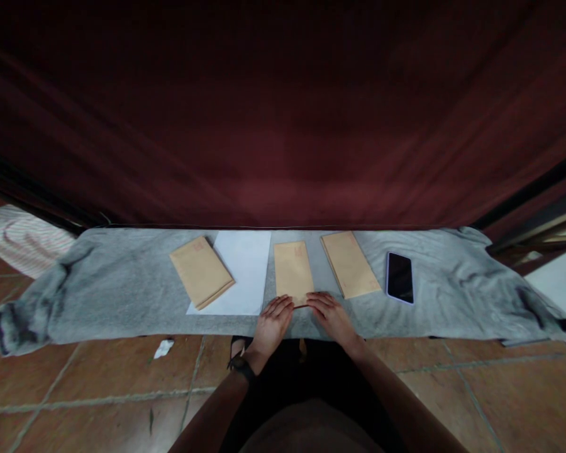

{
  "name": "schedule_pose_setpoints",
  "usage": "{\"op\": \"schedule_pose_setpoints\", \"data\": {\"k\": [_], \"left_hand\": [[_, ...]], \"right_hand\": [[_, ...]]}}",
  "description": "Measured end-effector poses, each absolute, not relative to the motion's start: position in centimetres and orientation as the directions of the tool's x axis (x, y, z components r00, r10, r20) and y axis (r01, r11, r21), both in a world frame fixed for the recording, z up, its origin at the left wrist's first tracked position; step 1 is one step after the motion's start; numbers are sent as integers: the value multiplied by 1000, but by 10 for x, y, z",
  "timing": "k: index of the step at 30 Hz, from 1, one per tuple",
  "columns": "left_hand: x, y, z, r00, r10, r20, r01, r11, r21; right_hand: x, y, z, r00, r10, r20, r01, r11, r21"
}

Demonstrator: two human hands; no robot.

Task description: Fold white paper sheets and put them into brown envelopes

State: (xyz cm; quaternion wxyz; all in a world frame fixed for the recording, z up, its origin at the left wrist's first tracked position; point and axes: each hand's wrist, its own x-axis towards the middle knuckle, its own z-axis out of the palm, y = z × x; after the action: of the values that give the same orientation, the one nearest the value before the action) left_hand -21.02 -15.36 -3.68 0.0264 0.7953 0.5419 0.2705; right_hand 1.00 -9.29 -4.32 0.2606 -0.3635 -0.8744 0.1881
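Note:
In the head view, a brown paper envelope (pixel 294 267) lies on the grey cloth with its short near edge toward me. My left hand (pixel 277 314) has its fingers close together on that envelope's near left corner. At the near right corner, my right hand (pixel 330 314) grips the same edge. A thin dark line shows along the edge between my fingertips; whether it is a fold or a gap I cannot tell. The thumbs are mostly hidden.
A stack of brown envelopes (pixel 200 270) lies at left, partly over white paper (pixel 245 270). Another envelope stack (pixel 351 264) lies right of the middle, beside a phone (pixel 400 278). Grey cloth (pixel 122 283) covers the narrow surface. A dark red panel (pixel 283 157) rises behind.

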Motion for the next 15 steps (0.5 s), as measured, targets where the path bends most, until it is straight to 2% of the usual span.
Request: {"op": "schedule_pose_setpoints", "data": {"k": [5, 10, 15], "left_hand": [[-199, -154, -36, 141, 898, 417, 862, -318, 394], [-196, -154, -39, 114, 915, 386, 861, -285, 421], [-196, -153, -42, 85, 903, 420, 847, -288, 448]], "right_hand": [[-3, -97, -41, -501, 813, 296, 636, 578, -511], [-9, -100, -39, -450, 849, 277, 688, 527, -498], [-11, -116, -41, -497, 814, 301, 698, 581, -418]]}}
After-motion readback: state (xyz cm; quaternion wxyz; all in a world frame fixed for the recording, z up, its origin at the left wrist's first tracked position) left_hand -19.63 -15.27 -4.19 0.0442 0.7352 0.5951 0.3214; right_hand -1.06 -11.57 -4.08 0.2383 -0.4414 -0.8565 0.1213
